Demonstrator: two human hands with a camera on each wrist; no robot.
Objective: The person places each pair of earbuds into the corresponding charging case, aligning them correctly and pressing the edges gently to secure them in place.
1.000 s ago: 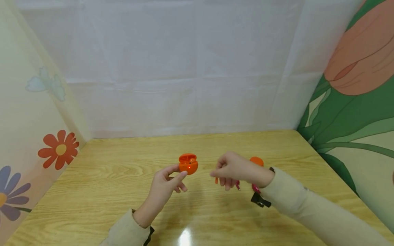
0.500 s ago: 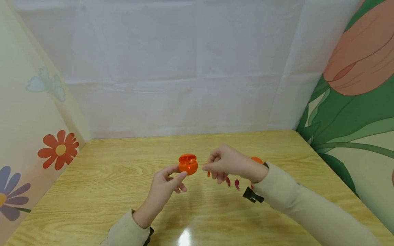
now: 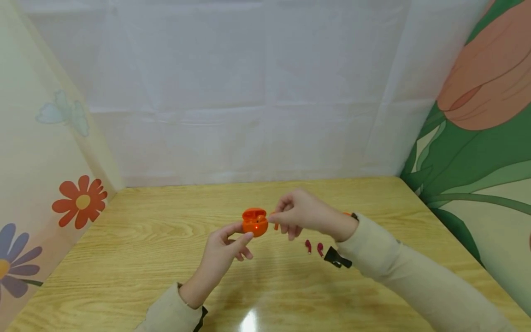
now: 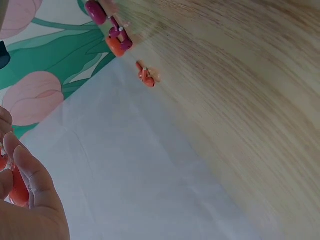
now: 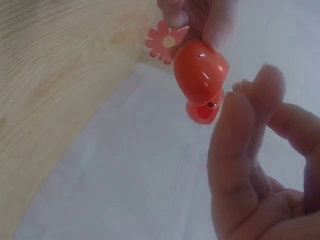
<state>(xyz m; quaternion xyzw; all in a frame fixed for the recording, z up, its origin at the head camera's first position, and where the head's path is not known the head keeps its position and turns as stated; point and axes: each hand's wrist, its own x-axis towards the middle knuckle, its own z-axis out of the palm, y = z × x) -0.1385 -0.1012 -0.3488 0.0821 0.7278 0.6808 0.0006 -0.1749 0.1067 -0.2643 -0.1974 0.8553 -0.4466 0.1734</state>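
Note:
My left hand (image 3: 221,249) grips an orange earbud case (image 3: 255,227) above the table, thumb in front, its lid raised. One orange earbud (image 3: 260,218) sits in the case's right side. Close to the right of the case, my right hand (image 3: 304,214) pinches an orange earbud (image 3: 276,226) by thumb and fingertip, its stem hanging down. In the right wrist view the case (image 5: 200,70) is just beyond the pinching fingertips (image 5: 232,107), which mostly hide the earbud. On the table below the right hand lie two magenta earbuds (image 3: 308,246).
A second orange case (image 3: 347,213) is mostly hidden behind the right forearm. The left wrist view also has a magenta case (image 4: 95,12) and loose orange earbuds (image 4: 146,76) on the wood table (image 3: 166,216). A white sheet (image 3: 257,92) stands behind.
My right hand has moved left and slightly up with the orange earbud, close to the case. This uncovers both magenta earbuds, while the forearm now hides the magenta case. My left hand is almost still.

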